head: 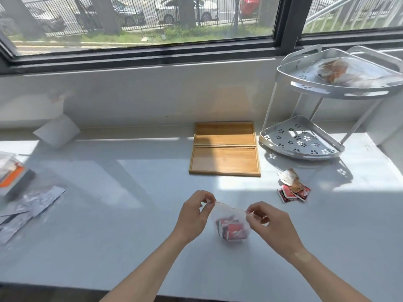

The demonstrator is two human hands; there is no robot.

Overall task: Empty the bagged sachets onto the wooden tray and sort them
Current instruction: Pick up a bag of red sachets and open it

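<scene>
- White counter (109, 192): smooth, glossy, sunlit in patches
- White corner rack (305, 140): two tiers, metal, flower-shaped holes; a clear bag of brownish packets (333, 71) lies on the top tier
- Wooden tray (224, 160): flat, pale, rectangular, two shallow compartments, both bare, at the counter's far middle
- Clear plastic bag (231, 223): thin, crinkled, holding red, white and black sachets, suspended near the front edge
- Left hand (194, 216) pinches the bag's left top corner; right hand (270, 221) pinches the right corner
- Loose sachets (293, 189): small heap, red and tan, right of the tray
</scene>
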